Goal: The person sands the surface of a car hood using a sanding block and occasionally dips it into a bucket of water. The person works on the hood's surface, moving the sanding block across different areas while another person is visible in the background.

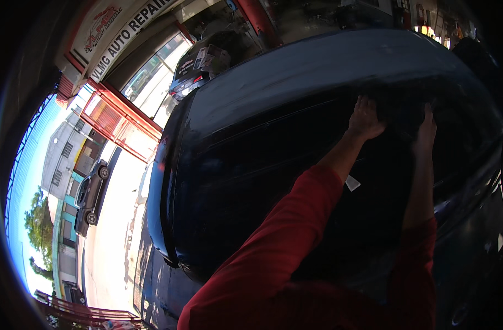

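Note:
A dark vehicle body (251, 159) with a broad, curved top panel fills most of the view in front of me. My left hand (366, 119) lies on this panel, palm down, its fingers stretched out and close together. To its right my right hand (426, 127) rests at the panel in deep shadow. One of its digits points away from me; the others are lost in the dark, as is anything under them. Both arms wear red sleeves. Below my left wrist, a small pale four-sided patch (352, 183) shows against the dark body; I cannot tell what it is.
Beyond the panel's left end stands another dark car (193, 71) with boxes (214, 59) at its rear. A red metal gate (119, 124) borders the sunlit street (108, 242), where a dark pickup (92, 192) stands. A sign (127, 41) hangs overhead at the upper left.

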The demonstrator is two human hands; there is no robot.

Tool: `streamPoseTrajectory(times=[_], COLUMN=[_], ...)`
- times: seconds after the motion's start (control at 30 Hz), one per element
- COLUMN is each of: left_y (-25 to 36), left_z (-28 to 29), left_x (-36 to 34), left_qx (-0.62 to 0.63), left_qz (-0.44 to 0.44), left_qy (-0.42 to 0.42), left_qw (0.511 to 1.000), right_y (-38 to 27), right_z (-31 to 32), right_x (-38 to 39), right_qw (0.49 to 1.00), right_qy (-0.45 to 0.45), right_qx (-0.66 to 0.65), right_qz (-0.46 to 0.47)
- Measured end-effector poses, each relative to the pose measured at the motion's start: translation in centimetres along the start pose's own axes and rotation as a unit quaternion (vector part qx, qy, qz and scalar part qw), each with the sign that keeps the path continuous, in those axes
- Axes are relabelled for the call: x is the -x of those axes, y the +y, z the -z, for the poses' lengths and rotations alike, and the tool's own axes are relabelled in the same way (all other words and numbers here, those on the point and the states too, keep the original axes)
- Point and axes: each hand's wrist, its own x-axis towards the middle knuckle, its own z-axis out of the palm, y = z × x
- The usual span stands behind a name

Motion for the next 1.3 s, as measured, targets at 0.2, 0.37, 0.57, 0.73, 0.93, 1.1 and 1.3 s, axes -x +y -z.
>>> streamPoseTrajectory(times=[0.2,0.37,0.57,0.73,0.93,1.1,1.3], left_y=[-3.2,-12.8,-23.0,-25.5,-19.0,-7.8,3.7], left_z=[6.1,18.2,34.1,34.9,26.2,15.1,3.5], left_x=[11.4,27.8,51.2,59.2,49.5,38.2,24.9], left_qx=[-0.009,-0.087,-0.209,-0.161,-0.175,-0.142,-0.062], left_qz=[-0.015,0.112,0.381,0.367,0.213,0.097,0.048], left_qy=[0.053,0.145,0.208,0.267,0.234,0.173,0.120], left_qw=[0.998,0.979,0.876,0.876,0.932,0.970,0.990], right_y=[-1.0,-1.6,0.3,5.7,5.4,4.6,4.3], right_z=[0.5,2.5,18.4,27.0,23.4,21.8,20.4], right_x=[0.1,0.8,6.0,8.5,9.9,11.0,12.2], right_qw=[1.000,0.999,0.974,0.879,0.925,0.939,0.933], right_qy=[-0.011,0.023,0.072,0.068,0.061,0.055,0.033], right_qx=[0.026,-0.004,0.203,0.413,0.335,0.294,0.296], right_qz=[0.014,0.023,0.076,0.227,0.169,0.173,0.204])
